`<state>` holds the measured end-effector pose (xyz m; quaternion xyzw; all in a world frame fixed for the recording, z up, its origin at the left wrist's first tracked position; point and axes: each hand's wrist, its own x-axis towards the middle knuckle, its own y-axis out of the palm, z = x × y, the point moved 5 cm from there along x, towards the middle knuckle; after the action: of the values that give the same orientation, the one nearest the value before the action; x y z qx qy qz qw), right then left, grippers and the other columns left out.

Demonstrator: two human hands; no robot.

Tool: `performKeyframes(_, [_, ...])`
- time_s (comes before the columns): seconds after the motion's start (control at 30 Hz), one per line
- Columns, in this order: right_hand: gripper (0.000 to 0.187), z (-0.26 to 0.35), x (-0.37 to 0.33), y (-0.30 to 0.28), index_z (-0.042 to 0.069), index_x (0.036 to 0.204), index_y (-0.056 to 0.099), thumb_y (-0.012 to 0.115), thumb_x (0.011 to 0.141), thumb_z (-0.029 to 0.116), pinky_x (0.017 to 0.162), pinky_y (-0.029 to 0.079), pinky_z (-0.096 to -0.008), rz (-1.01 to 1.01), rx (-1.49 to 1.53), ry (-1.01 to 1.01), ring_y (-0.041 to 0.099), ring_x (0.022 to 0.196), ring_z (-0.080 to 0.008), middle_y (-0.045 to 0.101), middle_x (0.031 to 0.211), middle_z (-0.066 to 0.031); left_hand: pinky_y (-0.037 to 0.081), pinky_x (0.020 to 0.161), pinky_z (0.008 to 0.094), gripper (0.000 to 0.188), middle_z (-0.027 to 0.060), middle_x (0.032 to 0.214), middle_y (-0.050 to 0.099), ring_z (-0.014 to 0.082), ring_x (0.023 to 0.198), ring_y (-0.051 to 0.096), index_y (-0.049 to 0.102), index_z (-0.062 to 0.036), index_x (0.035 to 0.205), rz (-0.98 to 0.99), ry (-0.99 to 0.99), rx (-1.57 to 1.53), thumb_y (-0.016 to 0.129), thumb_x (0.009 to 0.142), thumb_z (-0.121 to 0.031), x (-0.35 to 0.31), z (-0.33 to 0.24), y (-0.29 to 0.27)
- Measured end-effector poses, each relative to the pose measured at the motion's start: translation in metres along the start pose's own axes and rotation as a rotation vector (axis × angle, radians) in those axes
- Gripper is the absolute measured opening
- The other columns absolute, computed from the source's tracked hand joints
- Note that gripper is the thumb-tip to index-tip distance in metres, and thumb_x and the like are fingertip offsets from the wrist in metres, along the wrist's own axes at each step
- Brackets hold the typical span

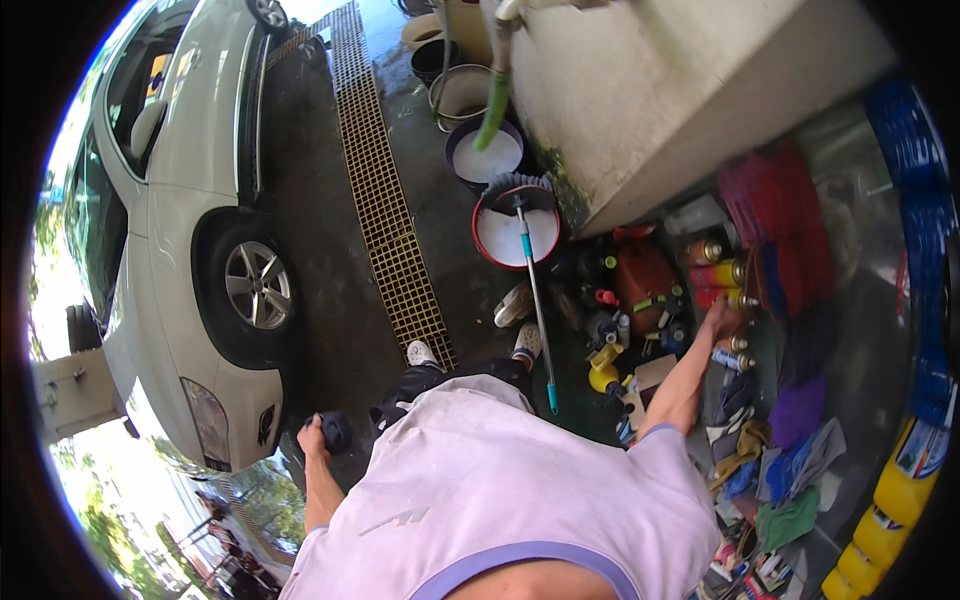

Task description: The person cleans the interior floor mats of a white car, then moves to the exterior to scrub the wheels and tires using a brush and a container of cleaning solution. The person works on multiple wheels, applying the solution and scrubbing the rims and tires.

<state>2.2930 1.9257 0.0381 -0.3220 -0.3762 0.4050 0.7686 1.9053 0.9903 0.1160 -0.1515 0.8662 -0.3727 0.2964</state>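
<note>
My left hand point(313, 437), low beside the car's front end, is closed round a dark blue bundle point(338, 432) that looks like a cloth. On the right my arm stretches out to a row of spray cans. There my right hand point(727, 318) has its fingers curled at a red spray can point(712, 298) with a yellow end; part of the grip is hidden. A yellow-and-red can point(715, 274) lies just beyond it, and a blue-and-white can point(733, 358) is nearer to me.
A pale car point(190, 150) stands at the left, beside a yellow floor grating point(380, 200). A long-handled brush point(530, 270) rests on a red-rimmed bucket point(477, 235) of suds. Bottles point(603, 380), folded red cloths point(775, 200) and loose rags point(785, 520) crowd the right. A wall point(640, 110) juts in behind.
</note>
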Motion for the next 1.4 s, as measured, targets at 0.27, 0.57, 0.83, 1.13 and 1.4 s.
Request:
performKeyframes(0.27, [0.064,0.339,-0.223,-0.148,-0.002,0.145,0.051,0.079,0.092,0.018,0.096,0.057,-0.0392,0.151,0.970,-0.520,0.064,0.120,-0.0314,0.056,0.142,-0.0219,0.056,0.077,0.0343,0.029,0.0070,0.099,0.074,0.0170,0.088,0.069,0.074,0.0000,0.113,0.328,0.064,-0.217,0.069,0.101,-0.025,0.092,-0.174,0.162])
performKeyframes(0.57, [0.044,0.619,-0.203,-0.204,0.000,0.121,0.068,0.064,0.102,0.040,0.097,0.051,-0.0484,-0.504,0.646,-0.756,0.063,0.110,-0.0361,0.066,0.116,-0.0225,0.050,0.074,0.0356,0.048,0.0053,0.084,0.072,0.0145,0.076,0.062,0.076,-0.0028,0.104,0.881,0.802,0.106,0.069,0.097,-0.050,0.061,-0.366,0.396])
performKeyframes(0.83, [0.043,0.586,-0.182,-0.212,0.003,0.135,0.066,0.048,0.111,0.034,0.106,0.047,-0.0323,0.128,0.950,-0.689,0.060,0.126,-0.0204,0.064,0.142,-0.0093,0.049,0.077,0.0361,0.041,0.0056,0.091,0.071,0.0140,0.084,0.060,0.077,-0.0034,0.105,1.299,0.638,-0.031,0.072,0.097,-0.044,-0.113,-0.461,0.481])
performKeyframes(1.13, [0.053,0.560,-0.174,-0.210,0.000,0.144,0.056,0.062,0.105,0.034,0.109,0.044,-0.0326,0.301,1.114,-0.611,0.053,0.135,-0.0207,0.057,0.149,-0.0126,0.050,0.078,0.0384,0.040,0.0084,0.102,0.070,0.0193,0.089,0.061,0.067,-0.0023,0.118,1.350,0.252,-0.153,0.072,0.098,-0.036,-0.160,-0.464,0.495])
performKeyframes(1.4, [0.064,0.396,-0.365,-0.034,-0.005,0.142,0.053,0.049,0.106,0.047,0.113,0.041,-0.0391,0.428,0.859,0.132,0.056,0.131,-0.0294,0.057,0.146,-0.0179,0.054,0.071,0.0329,0.023,0.0014,0.089,0.071,0.0135,0.078,0.066,0.065,-0.0066,0.106,1.582,0.372,-0.382,0.066,0.103,-0.030,-0.137,-0.494,0.476])
